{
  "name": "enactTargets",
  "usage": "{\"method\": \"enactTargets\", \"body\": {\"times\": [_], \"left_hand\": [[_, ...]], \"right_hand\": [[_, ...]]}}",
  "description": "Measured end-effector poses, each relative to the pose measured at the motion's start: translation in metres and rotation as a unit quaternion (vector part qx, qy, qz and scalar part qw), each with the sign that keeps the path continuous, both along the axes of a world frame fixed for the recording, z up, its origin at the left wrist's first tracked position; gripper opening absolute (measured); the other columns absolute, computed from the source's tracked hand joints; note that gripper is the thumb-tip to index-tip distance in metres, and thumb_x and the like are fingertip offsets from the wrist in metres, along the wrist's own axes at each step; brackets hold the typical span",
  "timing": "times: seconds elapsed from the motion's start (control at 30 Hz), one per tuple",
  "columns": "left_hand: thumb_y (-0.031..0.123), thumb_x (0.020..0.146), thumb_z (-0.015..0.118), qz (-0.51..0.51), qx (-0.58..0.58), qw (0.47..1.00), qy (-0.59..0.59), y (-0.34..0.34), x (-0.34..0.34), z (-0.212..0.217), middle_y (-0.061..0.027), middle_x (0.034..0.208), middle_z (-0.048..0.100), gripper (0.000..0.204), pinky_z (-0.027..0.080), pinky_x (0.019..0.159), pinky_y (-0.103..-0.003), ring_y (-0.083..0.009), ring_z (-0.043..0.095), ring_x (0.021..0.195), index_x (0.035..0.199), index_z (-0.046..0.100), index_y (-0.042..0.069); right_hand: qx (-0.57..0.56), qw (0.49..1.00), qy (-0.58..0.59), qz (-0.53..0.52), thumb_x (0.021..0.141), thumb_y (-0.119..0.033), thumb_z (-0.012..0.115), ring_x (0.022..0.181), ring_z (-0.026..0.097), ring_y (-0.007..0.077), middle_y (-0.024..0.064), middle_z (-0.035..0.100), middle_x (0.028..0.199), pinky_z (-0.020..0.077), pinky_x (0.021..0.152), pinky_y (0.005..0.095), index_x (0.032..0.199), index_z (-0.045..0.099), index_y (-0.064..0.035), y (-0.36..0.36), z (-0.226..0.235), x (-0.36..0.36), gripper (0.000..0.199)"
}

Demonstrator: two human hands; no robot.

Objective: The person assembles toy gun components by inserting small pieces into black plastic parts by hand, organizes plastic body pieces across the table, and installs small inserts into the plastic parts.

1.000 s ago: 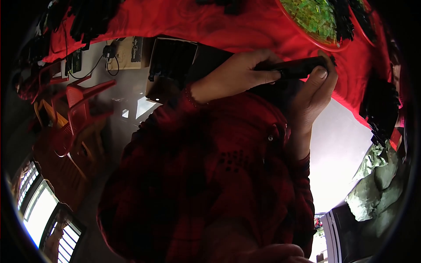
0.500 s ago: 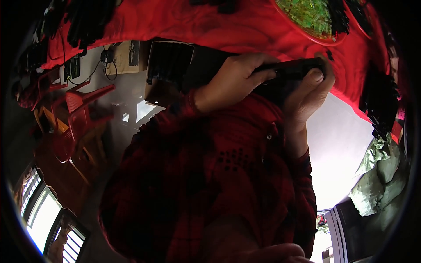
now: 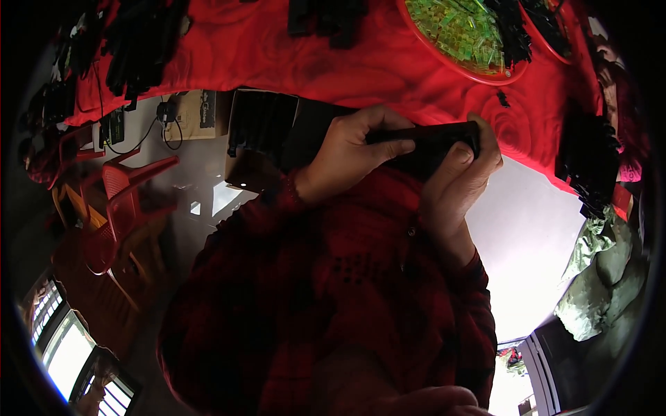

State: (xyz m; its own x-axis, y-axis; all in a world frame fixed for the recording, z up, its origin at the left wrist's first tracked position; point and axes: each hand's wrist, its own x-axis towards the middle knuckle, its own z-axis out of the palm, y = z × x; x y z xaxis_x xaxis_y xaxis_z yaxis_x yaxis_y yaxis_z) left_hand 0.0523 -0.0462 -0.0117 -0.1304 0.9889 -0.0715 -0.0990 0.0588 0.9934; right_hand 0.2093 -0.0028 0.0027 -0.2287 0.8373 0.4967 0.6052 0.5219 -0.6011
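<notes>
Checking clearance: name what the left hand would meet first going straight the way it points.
Along the black bar it holds, probably the right hand on the bar's other end, though depth is unclear.

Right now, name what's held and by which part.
A dark bar: its left end in the left hand, its right end in the right hand.

The fingers [image 3: 489,142] are being viewed from above, at close range, by a downward-facing head-worn fisheye camera.

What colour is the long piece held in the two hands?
The long piece looks black, or nearly so; it shows in the head view.
</notes>
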Motion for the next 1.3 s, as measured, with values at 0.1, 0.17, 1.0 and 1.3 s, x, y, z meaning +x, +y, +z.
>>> {"method": "enactTargets", "body": {"times": [0.1,0.17,1.0,1.3], "left_hand": [[0.004,0.085,0.073,0.01,-0.082,0.993,-0.081,0.002,-0.001,0.009,-0.0052,0.087,0.069,0.019,0.051,0.068,-0.023,-0.0083,0.064,0.076,0.1,0.063,0.001],[0.005,0.086,0.072,-0.002,-0.075,0.99,-0.122,0.007,-0.001,-0.004,-0.0048,0.084,0.068,0.017,0.051,0.065,-0.023,-0.0079,0.063,0.074,0.098,0.061,0.002],[0.012,0.093,0.063,-0.133,-0.168,0.968,0.128,0.067,-0.035,-0.01,-0.0057,0.081,0.065,0.017,0.049,0.06,-0.024,-0.0108,0.063,0.071,0.105,0.057,0.001],[0.012,0.09,0.066,-0.081,-0.127,0.973,0.173,0.067,-0.037,-0.026,-0.0082,0.084,0.066,0.018,0.05,0.063,-0.027,-0.0131,0.065,0.072,0.103,0.06,0.001]], "right_hand": [[-0.048,0.999,-0.017,0.002,0.097,-0.017,0.046,0.092,0.047,0.0256,0.0143,0.057,0.107,0.0308,0.089,0.0402,0.124,0.047,0.0038,-0.004,0.013,-0.001,0.034],[-0.08,0.996,-0.033,0.0,0.097,-0.016,0.045,0.092,0.047,0.0265,0.015,0.058,0.104,0.0311,0.089,0.0409,0.124,0.047,0.0038,0.0,0.013,-0.003,0.033],[-0.203,0.976,0.075,0.002,0.101,-0.014,0.042,0.057,0.056,0.0261,0.0162,0.059,0.07,0.0454,0.058,0.0396,0.107,0.048,0.0029,0.069,-0.036,-0.015,0.018],[-0.166,0.974,-0.13,0.08,0.097,-0.01,0.051,0.067,0.062,0.0306,0.017,0.066,0.082,0.0483,0.064,0.0404,0.11,0.054,0.0002,0.086,-0.018,-0.003,0.016]]}}
